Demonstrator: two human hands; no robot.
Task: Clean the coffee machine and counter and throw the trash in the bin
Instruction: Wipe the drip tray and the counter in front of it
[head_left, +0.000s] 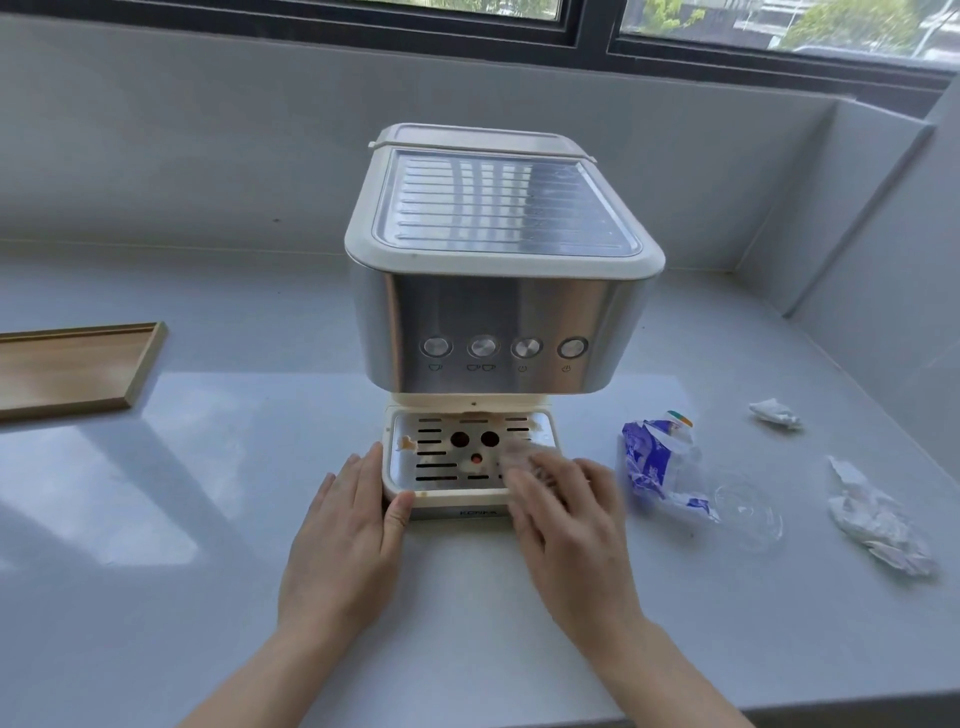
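- The left hand (348, 530) lies flat on the pale grey stone counter (208, 493). Its fingers are straight and close together along the left wall of the cream drip tray (400, 486), and the thumb tip presses the tray's front left corner.
- The right hand (566, 514) is motion-blurred. Its fingers look straight and slightly spread, laid over the right part of the tray's slotted metal grate (441, 460).
- A pale smear shows at the right fingertips; whether it is a cloth or tissue cannot be told.
- The cream and brushed-steel coffee machine (493, 312) stands upright in the middle of the counter, its tray between the two hands.
- Brown stains (406, 444) sit on the grate's left side, near the left fingertips but apart from them.
- Just right of the right hand lies a crumpled blue and white wrapper (654, 457), touching a clear plastic lid (748, 514).
- Further right lie a small crumpled white tissue (774, 414) and a larger crumpled white tissue (878, 525), well apart from both hands.
- A shallow wooden tray (67, 364) rests at the counter's left edge.
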